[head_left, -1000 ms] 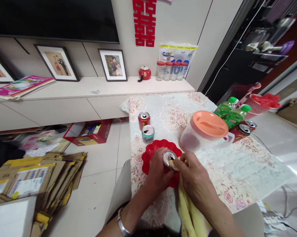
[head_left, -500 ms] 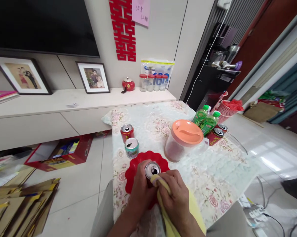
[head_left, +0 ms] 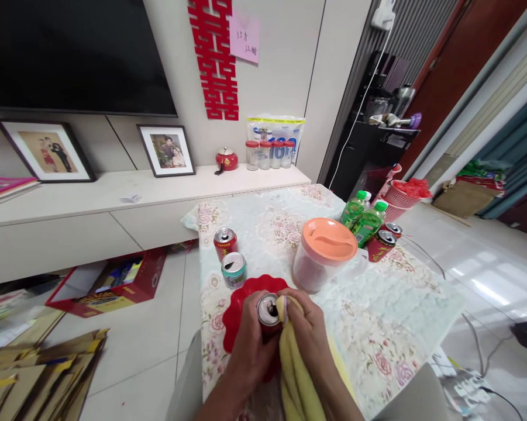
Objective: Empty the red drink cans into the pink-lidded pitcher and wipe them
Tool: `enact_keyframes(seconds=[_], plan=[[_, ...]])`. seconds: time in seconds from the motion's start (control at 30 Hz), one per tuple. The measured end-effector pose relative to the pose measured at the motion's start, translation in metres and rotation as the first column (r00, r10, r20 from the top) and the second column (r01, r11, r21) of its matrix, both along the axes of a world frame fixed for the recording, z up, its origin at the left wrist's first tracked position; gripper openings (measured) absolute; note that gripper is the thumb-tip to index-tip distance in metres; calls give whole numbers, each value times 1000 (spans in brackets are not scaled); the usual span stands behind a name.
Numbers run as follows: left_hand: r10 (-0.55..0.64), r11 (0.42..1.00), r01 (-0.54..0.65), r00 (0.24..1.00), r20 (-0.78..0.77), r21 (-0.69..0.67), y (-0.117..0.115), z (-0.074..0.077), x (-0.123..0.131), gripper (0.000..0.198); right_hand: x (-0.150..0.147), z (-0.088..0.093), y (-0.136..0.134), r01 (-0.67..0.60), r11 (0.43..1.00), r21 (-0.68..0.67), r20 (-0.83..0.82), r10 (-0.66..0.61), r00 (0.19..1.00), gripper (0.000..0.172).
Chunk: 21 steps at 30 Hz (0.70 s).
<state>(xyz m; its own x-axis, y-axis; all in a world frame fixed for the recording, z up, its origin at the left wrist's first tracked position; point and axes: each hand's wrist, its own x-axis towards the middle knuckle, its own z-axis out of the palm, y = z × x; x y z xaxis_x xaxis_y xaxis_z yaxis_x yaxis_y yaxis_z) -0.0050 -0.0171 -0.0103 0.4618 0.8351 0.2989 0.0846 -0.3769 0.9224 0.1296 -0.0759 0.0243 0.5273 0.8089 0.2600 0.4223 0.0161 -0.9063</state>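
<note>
My left hand (head_left: 251, 333) is wrapped round an opened drink can (head_left: 268, 311), its silver top facing up and its dark red side mostly hidden. Pinched in my right hand (head_left: 305, 327) is a yellow cloth (head_left: 296, 374), a fold of it pressed to the right side of the can's rim. The rest of the cloth hangs down below my fingers. Under the can lies a red scalloped plate (head_left: 233, 318). Just beyond it stand a green-and-silver can (head_left: 234, 271) and a red can (head_left: 225, 244), both opened.
On the flowered tablecloth (head_left: 377, 327) stands a clear pitcher with an orange lid (head_left: 329, 240). Green-capped bottles (head_left: 369, 222) and red cans (head_left: 381, 245) are at its right. A white cabinet (head_left: 166, 196) with lidded jars (head_left: 264, 156) runs behind. Flattened cardboard (head_left: 65, 368) lies on the floor.
The cloth in my right hand has shifted from the near right of the can's rim round to its right side. My left hand still grips the can. The view has tilted slightly upward.
</note>
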Motion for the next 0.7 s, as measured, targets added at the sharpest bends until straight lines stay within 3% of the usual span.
enact_keyframes(seconds=[0.17,0.33,0.43,0.53,0.7], plan=[[48,998,-46,998,-51,46,-5,-6,-4,68,4,-24,5,48,992,-115,9,-47,999,44],[-14,1000,14,998,-56,-8,-7,-9,-8,75,1,-22,1,87,958,-273,112,-59,992,20],[-35,997,31,997,-72,-69,-7,-7,-11,72,-1,-16,0,114,938,-326,140,-71,988,16],[-36,993,27,996,-77,-112,-5,-4,-13,68,-3,-11,-3,93,946,-312,112,-60,992,19],[-18,991,11,998,-53,-133,1,5,-10,61,-8,-3,-17,30,988,-154,-43,-37,998,30]])
